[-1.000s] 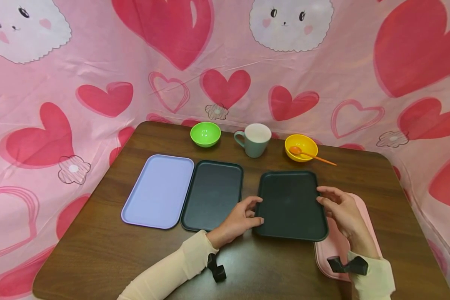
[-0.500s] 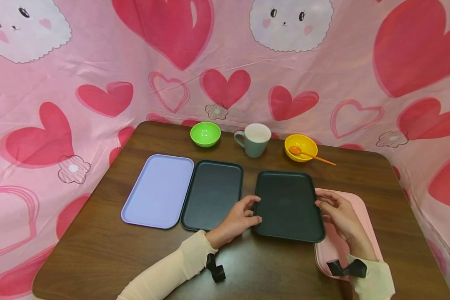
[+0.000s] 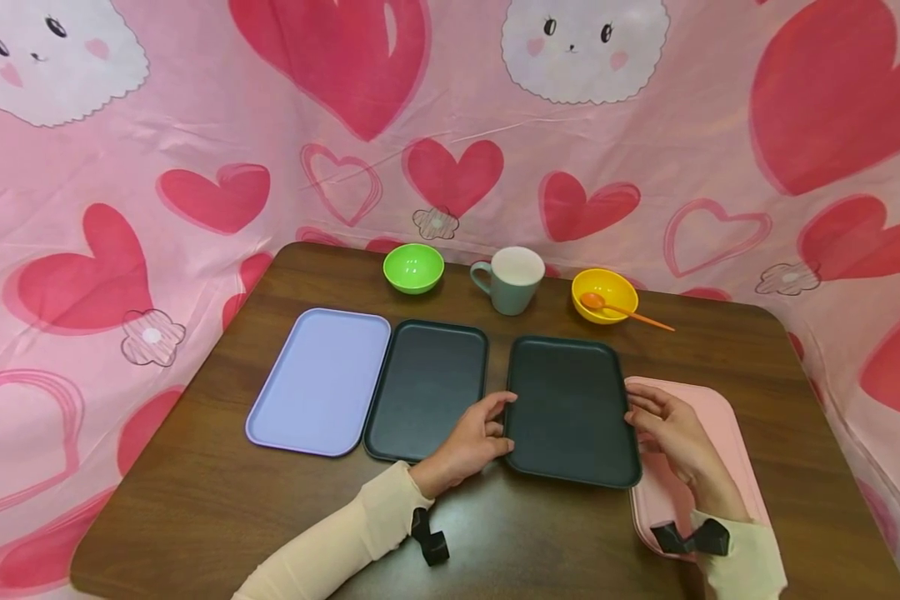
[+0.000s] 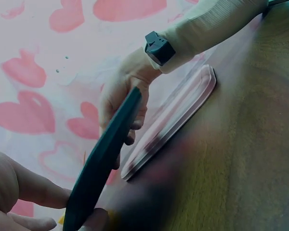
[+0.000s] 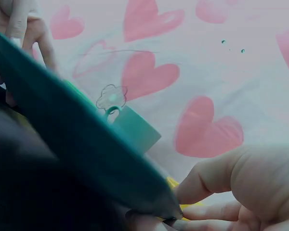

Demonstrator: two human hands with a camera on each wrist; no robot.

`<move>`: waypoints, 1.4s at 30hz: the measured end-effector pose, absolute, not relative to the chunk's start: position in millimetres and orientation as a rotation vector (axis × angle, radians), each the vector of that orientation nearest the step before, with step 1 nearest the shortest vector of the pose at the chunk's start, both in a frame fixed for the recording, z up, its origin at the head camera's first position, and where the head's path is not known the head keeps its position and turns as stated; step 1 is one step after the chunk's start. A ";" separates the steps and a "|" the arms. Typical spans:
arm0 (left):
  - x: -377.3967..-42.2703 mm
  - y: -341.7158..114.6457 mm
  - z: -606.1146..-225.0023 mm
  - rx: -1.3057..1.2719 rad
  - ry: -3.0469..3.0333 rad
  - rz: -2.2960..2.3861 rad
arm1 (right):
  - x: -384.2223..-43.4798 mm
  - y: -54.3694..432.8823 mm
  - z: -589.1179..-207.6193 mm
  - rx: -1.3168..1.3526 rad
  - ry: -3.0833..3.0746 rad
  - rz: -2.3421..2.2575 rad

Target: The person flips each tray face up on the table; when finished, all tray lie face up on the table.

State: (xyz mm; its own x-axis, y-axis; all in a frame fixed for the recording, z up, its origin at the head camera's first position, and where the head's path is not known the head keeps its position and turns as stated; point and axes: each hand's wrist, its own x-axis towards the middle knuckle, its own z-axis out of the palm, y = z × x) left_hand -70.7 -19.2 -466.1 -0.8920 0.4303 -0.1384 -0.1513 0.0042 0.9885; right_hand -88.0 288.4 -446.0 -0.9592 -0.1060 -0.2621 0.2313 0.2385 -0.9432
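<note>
Tray [image 3: 572, 410] in hands [image 3: 467, 442] [image 3: 675, 433]; fingers [image 4: 139, 115] apparently beneath, visible only in wrist views.

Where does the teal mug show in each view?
Head: teal mug just right of centre, between green bowl and yellow bowl.
Left wrist: not visible.
Right wrist: near centre, partly behind the held dark tray.
Shared landmark: held dark tray, between left hand and right hand.

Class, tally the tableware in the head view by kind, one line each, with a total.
Trays: 4 (held dark tray, other dark tray, lavender tray, pink tray)
Bowls: 2 (green bowl, yellow bowl)
Mug: 1
Spoon: 1
Total: 8
</note>
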 end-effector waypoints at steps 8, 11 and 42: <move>-68.5 -23.7 -465.3 0.256 1.929 1.902 | -87.8 279.6 -452.1 0.120 2.322 -1.687; -67.3 -25.0 -466.3 0.246 1.948 1.891 | -88.0 277.2 -454.5 0.118 2.310 -1.688; -59.6 -24.0 -454.7 0.215 2.144 1.636 | -98.5 261.1 -463.0 0.107 2.335 -1.567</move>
